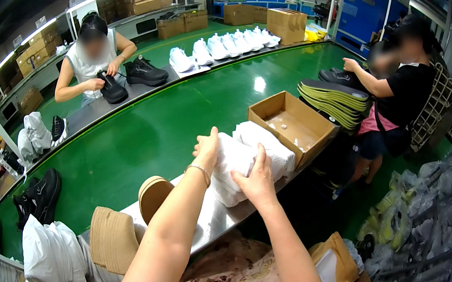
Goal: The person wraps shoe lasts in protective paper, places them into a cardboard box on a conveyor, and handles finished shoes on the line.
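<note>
White paper-wrapped bundle (236,167) at the near edge of the green belt surface (142,139), long axis slanting from lower left to upper right toward the open cardboard box (294,125) just beyond. Left hand (207,148) against the bundle's left end, fingers curled on the paper; right hand (257,179) flat on top, fingers spread, pressing down. Both hands equally near. Steel ledge (213,216) just below; open belt to the left; brown paper stack (113,238) well apart.
</note>
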`<state>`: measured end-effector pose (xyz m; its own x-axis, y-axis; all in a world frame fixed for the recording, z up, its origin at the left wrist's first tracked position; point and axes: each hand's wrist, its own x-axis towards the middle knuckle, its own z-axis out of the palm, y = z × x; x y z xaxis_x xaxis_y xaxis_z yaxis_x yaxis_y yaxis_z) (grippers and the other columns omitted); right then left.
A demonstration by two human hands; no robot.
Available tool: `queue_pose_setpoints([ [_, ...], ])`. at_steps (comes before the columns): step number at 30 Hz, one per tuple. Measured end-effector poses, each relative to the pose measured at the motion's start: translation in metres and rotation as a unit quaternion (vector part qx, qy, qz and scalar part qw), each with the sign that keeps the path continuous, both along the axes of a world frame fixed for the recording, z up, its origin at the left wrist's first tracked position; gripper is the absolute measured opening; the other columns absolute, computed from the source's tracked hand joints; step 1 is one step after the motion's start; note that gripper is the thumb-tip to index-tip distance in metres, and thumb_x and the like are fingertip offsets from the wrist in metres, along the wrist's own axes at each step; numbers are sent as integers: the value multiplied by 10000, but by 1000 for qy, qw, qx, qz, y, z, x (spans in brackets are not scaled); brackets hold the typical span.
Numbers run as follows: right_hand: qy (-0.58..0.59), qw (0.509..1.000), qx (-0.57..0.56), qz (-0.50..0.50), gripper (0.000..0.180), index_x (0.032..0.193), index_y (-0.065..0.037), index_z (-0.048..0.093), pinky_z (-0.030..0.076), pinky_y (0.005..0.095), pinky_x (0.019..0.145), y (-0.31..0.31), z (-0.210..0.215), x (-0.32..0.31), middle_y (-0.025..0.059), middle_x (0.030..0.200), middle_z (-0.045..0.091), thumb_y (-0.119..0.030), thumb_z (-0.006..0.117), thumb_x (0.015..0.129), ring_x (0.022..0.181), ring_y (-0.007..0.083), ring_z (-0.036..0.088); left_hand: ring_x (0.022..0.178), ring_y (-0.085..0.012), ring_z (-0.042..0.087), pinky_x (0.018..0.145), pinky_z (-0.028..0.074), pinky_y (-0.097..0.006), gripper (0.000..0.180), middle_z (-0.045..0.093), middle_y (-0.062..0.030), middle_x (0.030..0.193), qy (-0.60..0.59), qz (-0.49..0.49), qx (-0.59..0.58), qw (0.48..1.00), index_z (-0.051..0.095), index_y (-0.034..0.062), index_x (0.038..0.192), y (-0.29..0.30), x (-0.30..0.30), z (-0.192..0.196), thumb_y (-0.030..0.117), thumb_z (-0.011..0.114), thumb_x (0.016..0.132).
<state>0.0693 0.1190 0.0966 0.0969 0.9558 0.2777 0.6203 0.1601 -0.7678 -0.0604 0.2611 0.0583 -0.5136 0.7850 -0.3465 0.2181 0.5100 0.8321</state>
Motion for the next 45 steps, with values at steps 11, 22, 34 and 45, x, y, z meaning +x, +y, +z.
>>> queue_pose_setpoints([
  [11, -14, 994, 105, -14, 1048, 1402, -43, 17, 310, 440, 993, -3, -24, 4, 248, 1284, 306, -263, 735, 671, 1183, 397, 341, 1277, -391, 279, 1016, 271, -493, 677, 366, -264, 1324, 177, 1, 186, 967, 348, -45, 1294, -48, 14, 26, 436, 487, 838],
  [22, 69, 991, 114, -8, 951, 1364, 35, 135, 293, 422, 1004, -21, -35, 26, 293, 1297, 296, -251, 737, 686, 1212, 398, 324, 1302, -385, 262, 1054, 212, -457, 506, 341, -234, 1350, 142, -200, 576, 780, 371, -44, 1267, -244, 35, 70, -24, 533, 788],
  [34, 166, 959, 74, 218, 170, 908, 9, 591, 491, 269, 610, -97, 20, -102, 108, 834, 603, -118, 617, 797, 702, 211, 598, 928, -277, 587, 824, 444, -336, 337, 625, -167, 991, 33, -102, 320, 941, 583, -39, 1055, -198, -129, 58, 226, 547, 850],
  [45, 130, 954, 80, 260, 82, 804, 10, 546, 448, 390, 602, -104, 4, -137, 176, 735, 573, -69, 525, 806, 680, 340, 569, 1005, -133, 513, 874, 390, -242, 334, 587, -81, 1075, -157, -144, 331, 919, 564, -10, 1131, -207, -116, 43, 216, 543, 887],
])
